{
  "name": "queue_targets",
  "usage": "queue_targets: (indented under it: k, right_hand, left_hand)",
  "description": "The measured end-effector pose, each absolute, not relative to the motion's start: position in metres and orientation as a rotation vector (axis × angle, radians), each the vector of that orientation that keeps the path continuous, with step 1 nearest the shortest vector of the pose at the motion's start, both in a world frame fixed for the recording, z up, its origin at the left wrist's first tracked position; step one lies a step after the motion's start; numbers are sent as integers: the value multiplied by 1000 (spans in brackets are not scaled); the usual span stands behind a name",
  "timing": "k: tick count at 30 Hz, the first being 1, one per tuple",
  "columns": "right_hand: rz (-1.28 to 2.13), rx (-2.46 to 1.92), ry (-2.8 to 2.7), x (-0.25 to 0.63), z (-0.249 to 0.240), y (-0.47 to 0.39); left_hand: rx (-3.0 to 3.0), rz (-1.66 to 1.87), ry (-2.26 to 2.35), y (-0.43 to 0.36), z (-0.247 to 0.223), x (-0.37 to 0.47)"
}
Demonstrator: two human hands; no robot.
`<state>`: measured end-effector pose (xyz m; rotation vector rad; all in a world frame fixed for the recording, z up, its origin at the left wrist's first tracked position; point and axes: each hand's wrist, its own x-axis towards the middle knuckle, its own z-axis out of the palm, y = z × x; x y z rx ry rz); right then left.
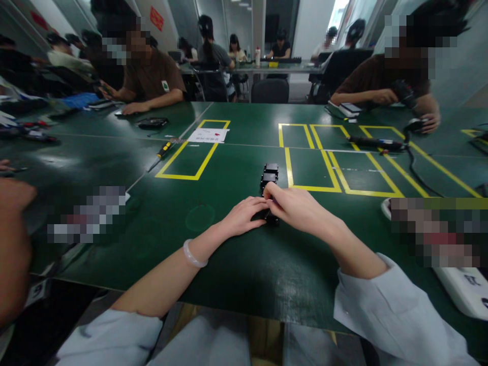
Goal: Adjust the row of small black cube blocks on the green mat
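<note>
A short row of small black box-shaped parts (pixel 270 177) lies on the green table, running away from me. My left hand (pixel 247 215) reaches in from the left, its thumb and fingertips against the nearer black parts. Above the same spot, my right hand (pixel 293 206) is closed in a pinch, thumb against forefinger. Whatever sits between those fingertips is too small or hidden to make out. Both hands' fingertips meet and cover the middle of the row.
Yellow tape outlines mark the green table (pixel 244 274). A yellow-and-black screwdriver (pixel 164 149) and a paper sheet (pixel 209 135) lie left of centre. A black rod-shaped tool (pixel 377 144) with a cable lies at right. A white device (pixel 463 290) stands near right. Co-workers sit across and at left.
</note>
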<state>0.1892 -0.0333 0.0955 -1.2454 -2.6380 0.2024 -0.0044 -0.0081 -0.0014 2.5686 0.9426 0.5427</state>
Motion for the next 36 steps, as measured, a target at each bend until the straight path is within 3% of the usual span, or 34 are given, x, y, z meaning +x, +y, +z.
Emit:
queue_targets:
  k: [36]
  right_hand:
    - [205, -1280, -2653, 192, 94, -29]
  left_hand:
    - [2575, 547, 918, -9, -1, -5]
